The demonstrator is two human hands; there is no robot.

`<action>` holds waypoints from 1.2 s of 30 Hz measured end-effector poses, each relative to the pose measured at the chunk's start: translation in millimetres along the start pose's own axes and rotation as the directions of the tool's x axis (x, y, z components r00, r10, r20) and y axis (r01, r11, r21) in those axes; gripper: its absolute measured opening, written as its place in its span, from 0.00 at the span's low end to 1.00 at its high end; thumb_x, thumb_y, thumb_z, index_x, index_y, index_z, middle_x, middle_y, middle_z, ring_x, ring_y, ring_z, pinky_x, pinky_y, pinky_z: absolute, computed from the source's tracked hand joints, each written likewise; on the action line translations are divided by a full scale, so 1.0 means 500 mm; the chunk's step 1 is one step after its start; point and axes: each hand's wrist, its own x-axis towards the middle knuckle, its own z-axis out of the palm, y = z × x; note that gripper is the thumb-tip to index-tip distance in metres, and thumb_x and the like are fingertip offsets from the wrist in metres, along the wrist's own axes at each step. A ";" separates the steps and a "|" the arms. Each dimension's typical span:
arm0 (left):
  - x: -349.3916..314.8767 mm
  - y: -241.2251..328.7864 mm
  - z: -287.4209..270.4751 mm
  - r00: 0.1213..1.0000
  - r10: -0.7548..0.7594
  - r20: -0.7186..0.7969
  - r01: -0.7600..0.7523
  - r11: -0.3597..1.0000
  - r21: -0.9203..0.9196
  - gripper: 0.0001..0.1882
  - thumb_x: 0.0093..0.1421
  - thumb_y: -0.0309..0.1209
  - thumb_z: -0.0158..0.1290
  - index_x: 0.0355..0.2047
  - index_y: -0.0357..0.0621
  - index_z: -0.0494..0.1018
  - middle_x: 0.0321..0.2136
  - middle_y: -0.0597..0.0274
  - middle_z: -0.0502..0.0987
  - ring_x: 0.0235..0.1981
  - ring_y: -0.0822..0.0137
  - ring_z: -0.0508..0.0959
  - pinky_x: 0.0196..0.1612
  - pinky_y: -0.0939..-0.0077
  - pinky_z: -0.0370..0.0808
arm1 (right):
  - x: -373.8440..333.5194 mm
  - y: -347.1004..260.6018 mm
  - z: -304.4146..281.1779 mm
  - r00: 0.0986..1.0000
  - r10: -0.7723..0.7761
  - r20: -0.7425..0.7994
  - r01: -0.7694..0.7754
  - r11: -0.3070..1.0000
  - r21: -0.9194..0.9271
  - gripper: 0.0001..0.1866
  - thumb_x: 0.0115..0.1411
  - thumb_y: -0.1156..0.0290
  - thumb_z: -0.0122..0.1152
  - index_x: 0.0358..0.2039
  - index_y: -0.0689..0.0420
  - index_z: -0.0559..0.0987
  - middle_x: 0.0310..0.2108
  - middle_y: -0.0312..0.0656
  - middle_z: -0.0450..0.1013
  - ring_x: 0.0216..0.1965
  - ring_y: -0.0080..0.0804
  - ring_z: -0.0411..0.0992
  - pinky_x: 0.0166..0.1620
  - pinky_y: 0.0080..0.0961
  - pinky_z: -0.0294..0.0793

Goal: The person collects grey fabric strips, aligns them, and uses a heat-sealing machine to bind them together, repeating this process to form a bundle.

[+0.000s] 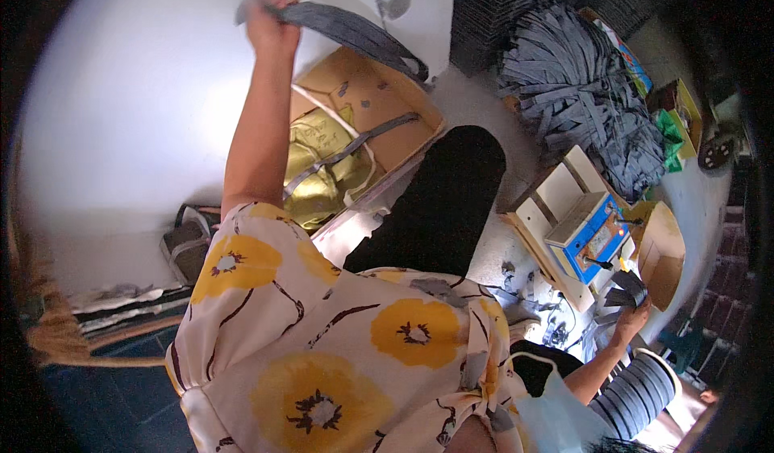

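Raised high against the white wall, my left hand (270,27) is closed around a grey fabric strap (347,29). The strap sags in an arc to the right, its looped end above an open cardboard box (419,102). Far to the right, my right hand (633,320) grips a short bunch of dark grey strap ends (627,290); its fingers are partly hidden. Just beyond that hand sits a small blue-and-white machine (592,239) on a wooden board (528,219). A large spool of grey strap (641,392) stands beside my right forearm.
A big heap of cut grey strips (564,82) lies at the back right. Gold plastic wrapping (318,150) and a loose strip are inside the cardboard box. A smaller open carton (665,251) stands beside the machine. My black-clad knee (451,187) juts between box and machine.
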 end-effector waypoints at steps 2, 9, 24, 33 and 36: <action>-0.022 0.093 -0.080 0.986 0.069 -0.152 -0.073 0.997 -0.025 0.13 0.66 0.40 0.36 0.29 0.49 0.63 0.18 0.68 0.60 0.20 0.69 0.61 0.35 0.65 0.66 | 0.001 0.005 0.000 0.999 0.037 0.010 -0.036 0.999 -0.027 0.20 0.50 0.72 0.49 0.44 0.68 0.70 0.40 0.62 0.70 0.44 0.62 0.67 0.48 0.45 0.65; -0.202 0.205 -0.515 0.775 0.122 -0.620 -0.132 0.991 0.030 0.12 0.65 0.37 0.34 0.25 0.52 0.60 0.15 0.69 0.59 0.18 0.69 0.61 0.32 0.66 0.65 | 0.001 0.059 0.000 0.997 0.074 0.006 -0.073 0.997 -0.040 0.25 0.48 0.74 0.49 0.49 0.67 0.70 0.43 0.62 0.70 0.46 0.61 0.68 0.50 0.45 0.65; -0.456 0.219 -0.798 0.469 0.197 -0.861 -0.147 0.979 0.143 0.09 0.61 0.34 0.40 0.25 0.47 0.61 0.18 0.66 0.63 0.21 0.66 0.66 0.31 0.66 0.70 | -0.015 0.072 -0.007 0.996 0.081 -0.041 -0.086 0.988 -0.130 0.29 0.46 0.72 0.55 0.51 0.68 0.67 0.50 0.62 0.66 0.53 0.61 0.63 0.57 0.45 0.61; -0.490 0.154 -0.855 0.838 0.270 -0.474 0.519 -0.662 0.541 0.17 0.60 0.40 0.43 0.42 0.45 0.72 0.38 0.54 0.73 0.37 0.56 0.72 0.38 0.60 0.71 | 0.004 -0.018 -0.082 0.956 0.292 0.039 -0.292 0.956 -0.010 0.23 0.46 0.82 0.47 0.47 0.65 0.70 0.42 0.59 0.70 0.47 0.59 0.67 0.52 0.40 0.65; -0.374 0.138 -0.776 0.407 0.772 -0.488 0.899 -0.243 0.365 0.23 0.57 0.45 0.49 0.49 0.46 0.69 0.47 0.51 0.70 0.45 0.53 0.70 0.46 0.55 0.68 | -0.014 -0.012 -0.083 0.974 0.219 -0.051 -0.221 0.974 -0.046 0.24 0.46 0.81 0.50 0.48 0.66 0.69 0.41 0.59 0.70 0.45 0.59 0.67 0.51 0.41 0.66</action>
